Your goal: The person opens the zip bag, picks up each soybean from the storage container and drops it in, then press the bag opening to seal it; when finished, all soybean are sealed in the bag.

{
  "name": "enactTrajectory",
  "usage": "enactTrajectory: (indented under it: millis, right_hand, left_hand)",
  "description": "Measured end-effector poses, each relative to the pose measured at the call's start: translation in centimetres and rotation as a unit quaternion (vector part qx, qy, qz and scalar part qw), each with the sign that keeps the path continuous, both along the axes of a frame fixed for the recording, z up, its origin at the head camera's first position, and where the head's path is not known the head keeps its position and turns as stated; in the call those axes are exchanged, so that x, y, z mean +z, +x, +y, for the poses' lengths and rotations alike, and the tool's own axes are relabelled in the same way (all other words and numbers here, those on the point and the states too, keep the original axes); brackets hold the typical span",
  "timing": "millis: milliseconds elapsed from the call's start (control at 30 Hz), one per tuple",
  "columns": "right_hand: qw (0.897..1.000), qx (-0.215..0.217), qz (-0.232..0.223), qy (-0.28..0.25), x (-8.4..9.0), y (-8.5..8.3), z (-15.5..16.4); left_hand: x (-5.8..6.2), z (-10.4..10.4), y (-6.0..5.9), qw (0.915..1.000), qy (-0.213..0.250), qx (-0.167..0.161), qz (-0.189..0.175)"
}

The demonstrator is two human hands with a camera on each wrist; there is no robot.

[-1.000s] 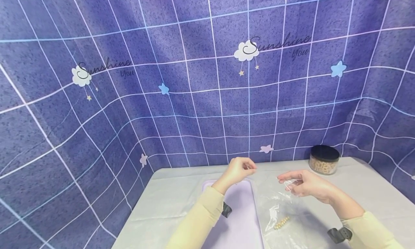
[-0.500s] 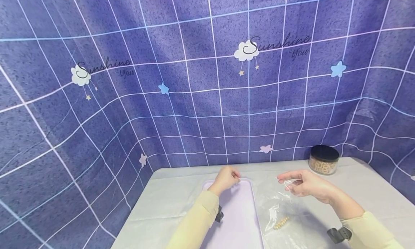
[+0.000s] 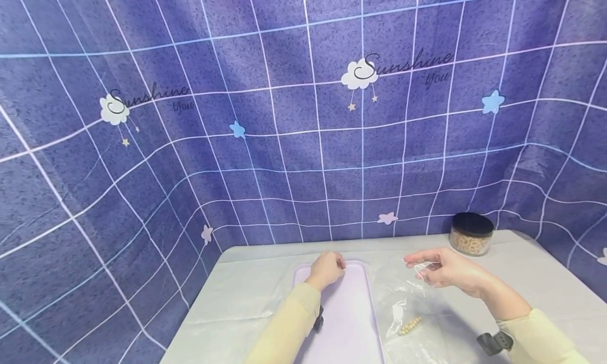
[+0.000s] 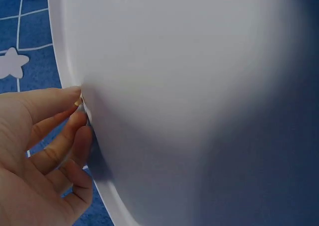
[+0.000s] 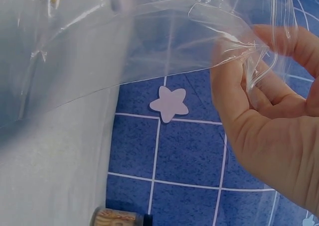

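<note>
Left hand (image 3: 326,269) shifted to lilac rectangular tray (image 3: 352,314)
Small tan piece (image 4: 78,103) pinched, now tray-side — our right hand (image 3: 452,269) grips clear plastic bag (image 5: 149,52).

A: Nice, you're rocking pale yellow sleeves (image 3: 286,324) on both arms, yeah?
B: Yep, and you're also wearing a little black gadget (image 3: 494,344) at each cuff, the right one looking blocky.

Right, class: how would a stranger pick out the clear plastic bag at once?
On the grey table, find the lavender tray. Right of it is the clear plastic bag, nearer the camera than the black-lidded jar. Unlike the opaque tray and rigid jar, it looks crumpled and see-through.
</note>
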State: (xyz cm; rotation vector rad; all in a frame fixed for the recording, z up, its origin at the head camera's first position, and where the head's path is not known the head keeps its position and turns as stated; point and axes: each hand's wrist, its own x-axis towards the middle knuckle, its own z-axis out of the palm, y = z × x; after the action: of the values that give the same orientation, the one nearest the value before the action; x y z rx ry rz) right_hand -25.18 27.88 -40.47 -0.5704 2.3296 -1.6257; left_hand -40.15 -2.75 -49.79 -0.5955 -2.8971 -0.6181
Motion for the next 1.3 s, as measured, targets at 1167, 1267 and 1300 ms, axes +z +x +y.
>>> enactTrajectory:
  millis: [1167,1267,1300]
  right_hand:
    - [1.0,-0.004,0.003,0.003,-0.1,-0.2,0.1]
    - [1.0,-0.003,0.001,0.001,-0.1,-0.1,0.1]
    - [1.0,-0.002,0.001,0.001,-0.1,-0.1,0.1]
  left_hand:
    - [11.1,7.0,8.3,0.9557,0.161,-0.245,0.024]
    - [10.7,7.6,8.8,0.9561,0.142,-0.255,0.023]
    - [10.6,7.7,8.9,0.9563,0.137,-0.257,0.021]
